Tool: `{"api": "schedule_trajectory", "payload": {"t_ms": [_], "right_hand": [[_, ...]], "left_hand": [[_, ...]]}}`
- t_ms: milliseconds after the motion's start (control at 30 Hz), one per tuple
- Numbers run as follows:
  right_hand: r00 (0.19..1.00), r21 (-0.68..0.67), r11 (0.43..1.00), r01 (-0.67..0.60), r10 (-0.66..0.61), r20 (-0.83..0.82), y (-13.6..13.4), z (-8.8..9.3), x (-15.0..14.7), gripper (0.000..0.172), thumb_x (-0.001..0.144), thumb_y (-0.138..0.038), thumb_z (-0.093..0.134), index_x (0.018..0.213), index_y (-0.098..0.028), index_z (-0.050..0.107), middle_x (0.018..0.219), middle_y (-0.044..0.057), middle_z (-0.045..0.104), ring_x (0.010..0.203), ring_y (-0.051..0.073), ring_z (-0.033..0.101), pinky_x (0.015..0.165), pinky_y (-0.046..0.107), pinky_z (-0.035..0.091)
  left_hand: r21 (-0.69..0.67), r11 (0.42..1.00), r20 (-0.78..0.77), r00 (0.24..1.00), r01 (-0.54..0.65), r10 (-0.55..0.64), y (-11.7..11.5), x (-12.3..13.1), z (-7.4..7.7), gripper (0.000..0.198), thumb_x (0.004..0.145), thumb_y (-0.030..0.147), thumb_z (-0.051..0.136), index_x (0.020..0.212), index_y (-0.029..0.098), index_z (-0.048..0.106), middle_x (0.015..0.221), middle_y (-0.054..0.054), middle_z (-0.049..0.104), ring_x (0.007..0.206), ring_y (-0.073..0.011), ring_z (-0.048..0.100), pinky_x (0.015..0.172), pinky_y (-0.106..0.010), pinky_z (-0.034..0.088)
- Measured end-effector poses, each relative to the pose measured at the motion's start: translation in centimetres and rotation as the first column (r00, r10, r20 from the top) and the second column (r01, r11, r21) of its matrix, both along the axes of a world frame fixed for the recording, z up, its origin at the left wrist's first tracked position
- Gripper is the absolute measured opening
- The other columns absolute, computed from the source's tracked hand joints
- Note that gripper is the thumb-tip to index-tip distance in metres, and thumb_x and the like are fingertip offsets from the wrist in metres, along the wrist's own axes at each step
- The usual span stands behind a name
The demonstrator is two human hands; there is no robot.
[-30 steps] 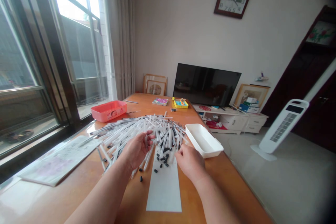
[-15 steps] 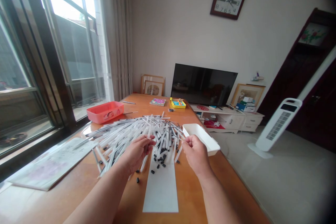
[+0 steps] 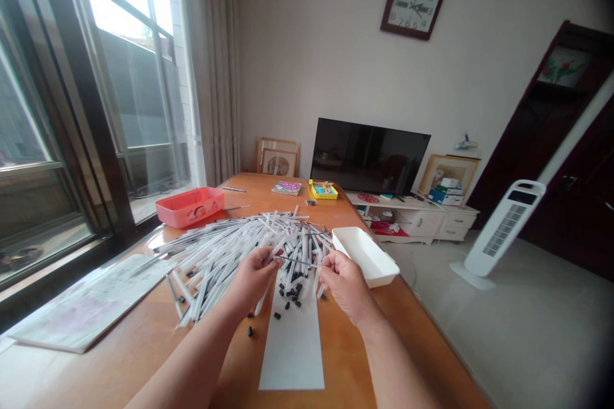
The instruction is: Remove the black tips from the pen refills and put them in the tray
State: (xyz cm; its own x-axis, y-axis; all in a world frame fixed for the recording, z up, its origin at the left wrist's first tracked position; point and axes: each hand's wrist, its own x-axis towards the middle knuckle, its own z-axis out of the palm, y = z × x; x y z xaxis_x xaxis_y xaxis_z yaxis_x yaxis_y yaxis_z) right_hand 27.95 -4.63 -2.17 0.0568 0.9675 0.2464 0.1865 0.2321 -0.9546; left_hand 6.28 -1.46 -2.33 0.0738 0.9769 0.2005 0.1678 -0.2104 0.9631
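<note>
You're pinching thin black rod (image 3: 297,261) between left hand (image 3: 252,279) and right hand (image 3: 348,287), hands apart, above white tube pile (image 3: 215,262); white tray (image 3: 365,257) sitting just right, pink tray (image 3: 189,207) beyond, contents unclear.

A home living room (wall clock (image 3: 414,3), flat television (image 3: 369,147), tower fan (image 3: 503,228))

Wall clock (image 3: 414,3) numerals, apparently 1–12

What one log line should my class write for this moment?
left hand: at pile of white pen barrels | right hand: beside white plastic tray | black caps: on white paper strip
</note>
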Motion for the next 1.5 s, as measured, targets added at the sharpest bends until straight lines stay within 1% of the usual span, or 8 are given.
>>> {"api": "schedule_trajectory", "payload": {"t_ms": [233, 400, 600, 800, 967, 1100, 1300, 1500], "right_hand": [[0.968, -0.058, 0.998, -0.030, 0.015, -0.251, -0.5, 1.1, -0.5, 0.021, 0.080, -0.037, 0.068, 0.082, -0.018, 0.060, 0.066, -0.001, 0.064, 0.054, 0.011, 0.052, 0.054, 0.022, 0.041], [0.930, -0.090, 0.995, 0.047, -0.077, -0.358, 0.1, 1.0, 0.5, 0.026, 0.080, -0.039, 0.066, 0.095, -0.018, 0.062, 0.078, 0.003, 0.070, 0.063, 0.013, 0.059, 0.056, 0.022, 0.041], [0.936, -0.109, 0.941, 0.319, -0.295, 0.194, 1.7, -1.5, 2.0, 0.013, 0.079, -0.034, 0.056, 0.079, -0.022, 0.061, 0.066, 0.000, 0.065, 0.058, 0.017, 0.055, 0.053, 0.026, 0.036], [0.863, -0.087, 0.953, 0.290, -0.221, 0.454, 2.4, -3.6, 1.6, 0.008, 0.077, -0.026, 0.054, 0.073, -0.023, 0.060, 0.071, 0.001, 0.066, 0.070, 0.019, 0.059, 0.060, 0.026, 0.038], [0.917, -0.038, 0.961, 0.275, -0.251, 0.311, 2.6, -3.2, 1.1, 0.012, 0.079, -0.031, 0.058, 0.082, -0.021, 0.065, 0.076, 0.002, 0.068, 0.072, 0.019, 0.061, 0.064, 0.027, 0.043], [0.988, -0.047, 0.990, 0.133, -0.137, -0.077, 1.6, -1.3, 0.4, 0.033, 0.085, -0.047, 0.061, 0.101, -0.019, 0.068, 0.089, 0.005, 0.071, 0.075, 0.019, 0.063, 0.062, 0.026, 0.046], [0.942, -0.048, 0.999, -0.001, -0.015, -0.337, 0.6, -0.1, -0.9, 0.046, 0.080, -0.058, 0.071, 0.104, -0.018, 0.071, 0.097, 0.009, 0.073, 0.071, 0.016, 0.065, 0.053, 0.024, 0.045], [0.876, -0.028, 0.998, 0.061, -0.067, -0.478, 1.2, 0.1, -0.4, 0.042, 0.081, -0.055, 0.073, 0.097, -0.016, 0.070, 0.095, 0.010, 0.074, 0.073, 0.017, 0.068, 0.054, 0.023, 0.048]], "left_hand": [[0.187, 0.981, -0.362, 0.932, 0.059, 0.013, 0.5, -0.3, -1.3, 0.033, 0.085, 0.048, 0.060, 0.070, 0.019, 0.061, 0.066, 0.003, 0.045, 0.063, -0.0125, 0.040, 0.059, -0.024, 0.031], [0.112, 0.991, -0.323, 0.946, 0.078, -0.038, 0.2, -0.2, -1.0, 0.038, 0.086, 0.052, 0.058, 0.066, 0.019, 0.051, 0.063, 0.005, 0.033, 0.060, -0.0114, 0.030, 0.055, -0.024, 0.025], [-0.003, 0.998, -0.222, 0.973, 0.057, -0.056, -0.2, -0.4, -0.2, 0.041, 0.084, 0.057, 0.058, 0.068, 0.020, 0.048, 0.062, 0.006, 0.028, 0.060, -0.0116, 0.025, 0.055, -0.025, 0.022], [-0.042, 0.996, -0.180, 0.980, 0.074, -0.081, -0.2, -0.3, -0.3, 0.042, 0.083, 0.058, 0.060, 0.070, 0.020, 0.051, 0.063, 0.006, 0.030, 0.060, -0.0116, 0.024, 0.056, -0.025, 0.022], [-0.079, 0.991, -0.136, 0.984, 0.104, -0.114, -0.2, -0.3, -0.4, 0.040, 0.081, 0.057, 0.063, 0.072, 0.019, 0.054, 0.062, 0.006, 0.032, 0.060, -0.0113, 0.025, 0.056, -0.025, 0.022], [-0.095, 0.982, -0.077, 0.982, 0.162, -0.170, -0.3, 0.1, -0.4, 0.038, 0.079, 0.054, 0.067, 0.072, 0.018, 0.057, 0.063, 0.005, 0.039, 0.061, -0.0114, 0.029, 0.058, -0.025, 0.025], [-0.111, 0.969, -0.066, 0.971, 0.221, -0.229, -0.5, 0.9, -1.2, 0.041, 0.077, 0.057, 0.068, 0.070, 0.019, 0.056, 0.061, 0.006, 0.038, 0.058, -0.0109, 0.030, 0.057, -0.025, 0.025], [-0.091, 0.969, -0.068, 0.969, 0.230, -0.237, -0.8, 1.3, -0.8, 0.041, 0.076, 0.056, 0.069, 0.089, 0.017, 0.067, 0.068, 0.003, 0.053, 0.062, -0.0129, 0.042, 0.060, -0.025, 0.032]]}}
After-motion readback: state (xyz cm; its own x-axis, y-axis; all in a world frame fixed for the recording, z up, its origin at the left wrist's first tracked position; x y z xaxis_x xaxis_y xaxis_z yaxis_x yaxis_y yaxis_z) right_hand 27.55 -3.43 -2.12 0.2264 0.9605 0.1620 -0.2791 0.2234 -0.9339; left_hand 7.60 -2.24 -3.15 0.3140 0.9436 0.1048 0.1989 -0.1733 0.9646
